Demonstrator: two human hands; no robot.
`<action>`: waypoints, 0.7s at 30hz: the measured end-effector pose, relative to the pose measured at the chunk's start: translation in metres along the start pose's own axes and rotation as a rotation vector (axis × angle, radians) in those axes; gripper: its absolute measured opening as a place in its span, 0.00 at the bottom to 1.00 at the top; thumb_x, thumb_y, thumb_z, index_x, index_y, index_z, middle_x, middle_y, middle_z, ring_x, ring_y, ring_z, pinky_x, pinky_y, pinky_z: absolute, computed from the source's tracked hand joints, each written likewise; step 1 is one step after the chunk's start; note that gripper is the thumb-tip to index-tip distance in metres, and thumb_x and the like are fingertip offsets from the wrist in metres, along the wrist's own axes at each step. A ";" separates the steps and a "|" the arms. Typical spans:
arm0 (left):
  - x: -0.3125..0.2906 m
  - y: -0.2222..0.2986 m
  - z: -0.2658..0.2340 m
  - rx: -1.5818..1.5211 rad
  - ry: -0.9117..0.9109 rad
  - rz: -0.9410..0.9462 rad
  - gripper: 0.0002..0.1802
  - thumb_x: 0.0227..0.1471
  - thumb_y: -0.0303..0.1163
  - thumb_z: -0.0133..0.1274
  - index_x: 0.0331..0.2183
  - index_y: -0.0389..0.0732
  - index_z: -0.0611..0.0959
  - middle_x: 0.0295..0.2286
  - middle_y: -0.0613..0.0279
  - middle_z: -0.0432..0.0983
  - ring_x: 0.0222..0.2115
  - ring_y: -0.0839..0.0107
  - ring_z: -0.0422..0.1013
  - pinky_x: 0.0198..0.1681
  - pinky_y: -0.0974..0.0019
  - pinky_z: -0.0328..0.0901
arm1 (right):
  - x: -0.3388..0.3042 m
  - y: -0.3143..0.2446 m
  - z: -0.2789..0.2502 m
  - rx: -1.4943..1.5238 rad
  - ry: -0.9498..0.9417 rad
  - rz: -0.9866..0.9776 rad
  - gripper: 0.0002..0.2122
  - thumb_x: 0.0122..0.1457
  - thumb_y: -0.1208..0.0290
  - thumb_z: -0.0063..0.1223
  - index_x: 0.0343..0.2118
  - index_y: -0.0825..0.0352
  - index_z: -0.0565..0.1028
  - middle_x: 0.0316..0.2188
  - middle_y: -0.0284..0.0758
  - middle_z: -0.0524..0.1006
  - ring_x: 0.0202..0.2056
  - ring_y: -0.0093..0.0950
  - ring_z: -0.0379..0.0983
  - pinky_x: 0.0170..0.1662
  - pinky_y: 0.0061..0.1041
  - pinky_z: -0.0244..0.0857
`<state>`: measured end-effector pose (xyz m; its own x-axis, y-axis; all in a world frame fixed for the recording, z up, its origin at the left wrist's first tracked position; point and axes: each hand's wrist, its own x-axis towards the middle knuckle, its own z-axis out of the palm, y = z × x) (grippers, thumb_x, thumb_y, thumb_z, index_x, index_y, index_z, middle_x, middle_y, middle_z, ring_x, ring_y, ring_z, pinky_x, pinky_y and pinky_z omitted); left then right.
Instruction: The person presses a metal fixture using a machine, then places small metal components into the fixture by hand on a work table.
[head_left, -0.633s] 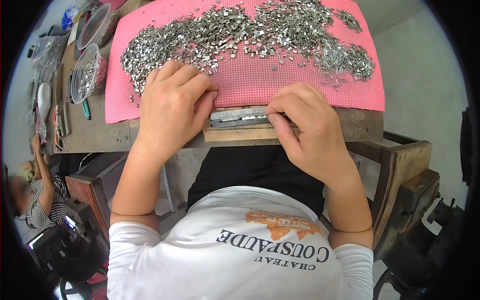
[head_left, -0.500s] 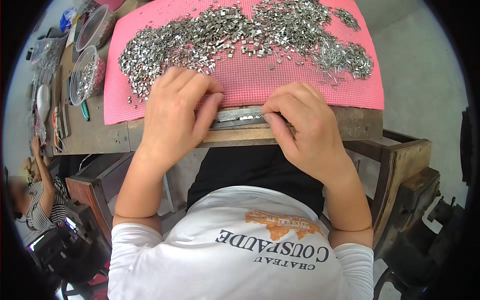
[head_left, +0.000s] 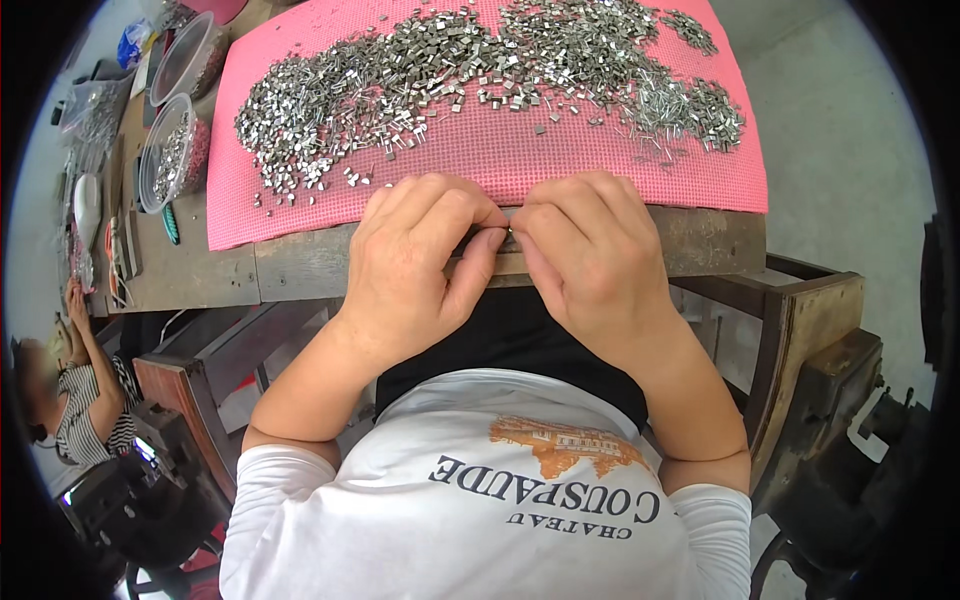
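At the near edge of the workbench (head_left: 700,245), my left hand (head_left: 415,265) and my right hand (head_left: 600,265) meet with their thumbs and forefingers pinched. Between the fingertips shows a tiny bright speck, too small to name. My fingers cover most of the narrow metal strip that lies along the bench edge. Beyond them a pink mesh mat (head_left: 480,165) carries a long heap of small silvery metal pieces (head_left: 410,75). Some loose pieces lie just past my left knuckles.
Left of the mat stand two clear plastic tubs, the nearer tub (head_left: 175,155) holding metal pieces. Hand tools, a green-handled tool (head_left: 171,224) and a plastic bag (head_left: 92,110) lie there too. A person in a striped top (head_left: 85,410) sits at far left.
My left hand has moved right and slightly down, from over the mat's edge to meet my right hand. My right hand has shifted slightly left. The metal strip is now largely covered.
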<state>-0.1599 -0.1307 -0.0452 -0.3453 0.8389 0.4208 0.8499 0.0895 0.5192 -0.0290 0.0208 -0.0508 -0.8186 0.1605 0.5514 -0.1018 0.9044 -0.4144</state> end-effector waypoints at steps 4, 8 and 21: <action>0.002 0.006 0.007 0.050 0.008 0.018 0.09 0.47 0.20 0.61 0.33 0.40 0.81 0.33 0.58 0.79 0.33 0.58 0.74 0.39 0.60 0.65 | -0.005 0.009 -0.006 0.082 -0.009 0.000 0.09 0.49 0.78 0.63 0.35 0.66 0.77 0.35 0.35 0.76 0.39 0.36 0.73 0.44 0.35 0.67; 0.006 0.009 0.013 0.150 0.034 0.048 0.08 0.47 0.26 0.63 0.32 0.45 0.81 0.30 0.66 0.75 0.31 0.63 0.71 0.35 0.59 0.61 | -0.008 0.011 -0.011 0.157 0.038 0.045 0.13 0.50 0.79 0.64 0.41 0.68 0.79 0.37 0.37 0.78 0.39 0.38 0.75 0.44 0.36 0.68; 0.004 0.021 0.000 0.302 -0.053 0.067 0.08 0.47 0.29 0.62 0.32 0.46 0.80 0.30 0.67 0.75 0.29 0.65 0.73 0.33 0.61 0.62 | -0.011 0.005 -0.009 0.236 0.095 0.117 0.18 0.50 0.81 0.64 0.47 0.67 0.79 0.39 0.39 0.80 0.40 0.41 0.78 0.45 0.38 0.71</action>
<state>-0.1432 -0.1255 -0.0330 -0.2697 0.8746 0.4029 0.9527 0.1815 0.2437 -0.0152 0.0269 -0.0525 -0.7771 0.3045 0.5508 -0.1478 0.7624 -0.6300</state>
